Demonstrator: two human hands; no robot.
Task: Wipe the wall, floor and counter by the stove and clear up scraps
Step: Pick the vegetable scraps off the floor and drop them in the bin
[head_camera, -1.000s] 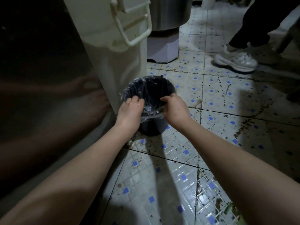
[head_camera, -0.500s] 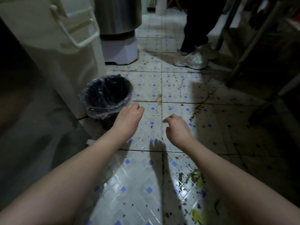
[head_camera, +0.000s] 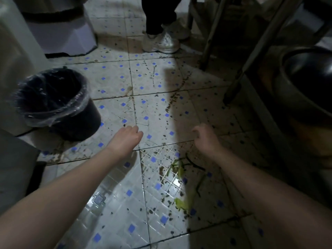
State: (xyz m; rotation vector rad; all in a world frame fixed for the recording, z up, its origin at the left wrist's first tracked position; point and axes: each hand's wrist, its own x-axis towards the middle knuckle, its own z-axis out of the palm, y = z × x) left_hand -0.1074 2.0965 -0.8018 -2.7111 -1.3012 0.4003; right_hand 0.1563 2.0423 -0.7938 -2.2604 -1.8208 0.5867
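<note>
Dark waste bin (head_camera: 80,123) stands on the tiled floor (head_camera: 115,209) at left, lined with clear plastic; the interior is too dark to tell its contents. Left hand (head_camera: 126,139) and right hand (head_camera: 204,139) hover above the floor, fingers loosely curled, grasping nothing. Green vegetable scraps (head_camera: 177,170) lie on soiled tiles beside the right forearm, well apart from the bin. Large dark basin (head_camera: 285,87) at right, contents not discernible.

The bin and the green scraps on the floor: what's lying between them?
In the head view, between bin and scraps lies only spotted floor tile, with the left hand over it.
</note>
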